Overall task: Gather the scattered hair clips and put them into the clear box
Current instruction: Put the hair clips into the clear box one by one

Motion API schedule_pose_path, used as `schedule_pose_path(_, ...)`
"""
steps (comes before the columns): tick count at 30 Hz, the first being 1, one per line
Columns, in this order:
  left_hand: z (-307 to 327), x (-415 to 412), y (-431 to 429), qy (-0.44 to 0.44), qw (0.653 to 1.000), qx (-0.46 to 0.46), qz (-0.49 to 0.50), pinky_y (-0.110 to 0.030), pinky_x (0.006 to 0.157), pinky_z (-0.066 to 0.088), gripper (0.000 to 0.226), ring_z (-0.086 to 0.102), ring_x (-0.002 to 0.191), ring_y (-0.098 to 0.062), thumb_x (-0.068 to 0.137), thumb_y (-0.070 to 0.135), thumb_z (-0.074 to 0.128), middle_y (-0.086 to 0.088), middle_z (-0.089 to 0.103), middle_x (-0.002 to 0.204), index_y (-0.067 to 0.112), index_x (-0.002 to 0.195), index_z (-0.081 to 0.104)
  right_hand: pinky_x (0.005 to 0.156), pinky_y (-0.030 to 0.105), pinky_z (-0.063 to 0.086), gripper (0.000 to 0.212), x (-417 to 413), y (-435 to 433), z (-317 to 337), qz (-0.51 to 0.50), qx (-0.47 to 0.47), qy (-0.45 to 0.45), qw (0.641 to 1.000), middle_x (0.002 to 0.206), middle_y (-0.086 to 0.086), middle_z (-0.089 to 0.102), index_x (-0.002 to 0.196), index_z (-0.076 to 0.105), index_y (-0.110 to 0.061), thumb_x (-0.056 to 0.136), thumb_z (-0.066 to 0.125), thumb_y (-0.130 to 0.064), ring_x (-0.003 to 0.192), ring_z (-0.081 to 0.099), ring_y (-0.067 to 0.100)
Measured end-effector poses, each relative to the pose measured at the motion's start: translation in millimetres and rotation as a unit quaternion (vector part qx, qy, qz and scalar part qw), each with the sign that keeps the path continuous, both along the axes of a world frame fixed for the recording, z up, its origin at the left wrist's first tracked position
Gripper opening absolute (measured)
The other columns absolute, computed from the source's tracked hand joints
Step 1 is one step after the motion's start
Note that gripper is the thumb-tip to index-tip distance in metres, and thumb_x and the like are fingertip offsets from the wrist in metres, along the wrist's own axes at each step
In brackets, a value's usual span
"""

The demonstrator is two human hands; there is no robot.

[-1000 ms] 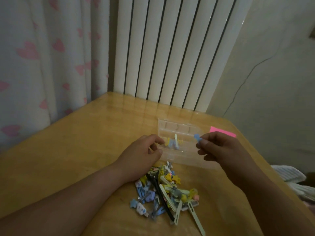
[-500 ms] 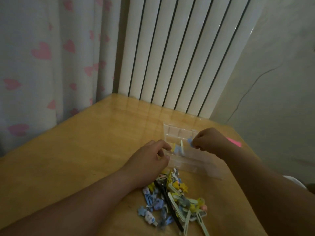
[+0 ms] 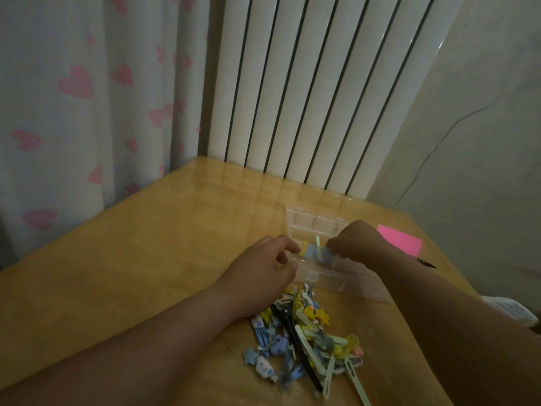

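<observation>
Status: in progress, early stage.

The clear box point(image 3: 310, 222) lies open on the wooden table point(image 3: 146, 259), near its far edge, with a pink note point(image 3: 401, 241) just beside it on the right. Only a few clips point(image 3: 311, 251) – yellow, pale green, blue – show inside the box, all in one spot by its left end.

The right hand point(image 3: 358, 240) is over the box, fingers curled downward and pinching a blue clip point(image 3: 325, 257) just above or at the box floor. Judged to be the placing step, release not yet made.

The left hand point(image 3: 263, 265) sits at the left end of the box with fingers curled. It appears to steady the box, but whether it pinches the wall or merely rests against it cannot be told.

Outstanding: the pile of hair clips point(image 3: 307, 338) lies on the table just in front of the box, between the two forearms. It is a dense heap of many pieces, tangled, with a long black clip point(image 3: 295, 344) across the middle. By count of what shows, the bulk of the work is left – a small fraction is boxed. The lid is open.
</observation>
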State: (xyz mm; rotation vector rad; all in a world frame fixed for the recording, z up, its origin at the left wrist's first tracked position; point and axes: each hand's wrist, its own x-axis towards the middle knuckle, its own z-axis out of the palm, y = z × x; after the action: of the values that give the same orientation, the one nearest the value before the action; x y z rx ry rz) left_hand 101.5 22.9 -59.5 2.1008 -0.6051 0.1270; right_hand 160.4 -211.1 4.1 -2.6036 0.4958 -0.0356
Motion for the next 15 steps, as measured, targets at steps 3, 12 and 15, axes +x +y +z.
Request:
schedule_pose_path(3, -0.1, 0.2, 0.3, -0.002, 1.000, 0.000, 0.001, -0.037, 0.088, 0.055, 0.023, 0.057, 0.091, -0.009, 0.106, 0.036, 0.058, 0.010, 0.056, 0.109, 0.036, 0.129, 0.062, 0.063, 0.034, 0.049, 0.026, -6.2, -4.2, -1.9, 0.013, 0.006, -0.033, 0.999, 0.080, 0.014, 0.076, 0.088, 0.079, 0.002, 0.086, 0.077, -0.024, 0.064, 0.060, 0.026)
schedule_pose_path(12, 3.4, -2.5, 1.5, -0.001, 1.000, -0.006, 0.000, -0.033, 0.086, 0.055, 0.022, 0.060, 0.092, -0.006, 0.106, 0.035, 0.059, 0.013, 0.059, 0.108, 0.038, 0.128, 0.063, 0.060, 0.024, 0.043, 0.017, -90.2, -0.4, 13.3, 0.106, 0.014, -0.287, 0.952, 0.078, -0.007, 0.070, 0.087, 0.073, -0.022, 0.100, 0.067, -0.030, 0.072, 0.063, 0.008)
schedule_pose_path(15, 5.5, -4.7, 0.5, -0.001, 1.000, -0.004, 0.001, -0.033, 0.084, 0.055, 0.022, 0.060, 0.091, -0.007, 0.106, 0.035, 0.059, 0.012, 0.060, 0.107, 0.040, 0.128, 0.062, 0.060, 0.016, 0.050, 0.018, -131.0, -0.5, 10.8, 0.154, 0.079, -0.274, 0.946, 0.075, -0.005, 0.072, 0.087, 0.074, -0.024, 0.101, 0.066, -0.032, 0.070, 0.066, 0.007)
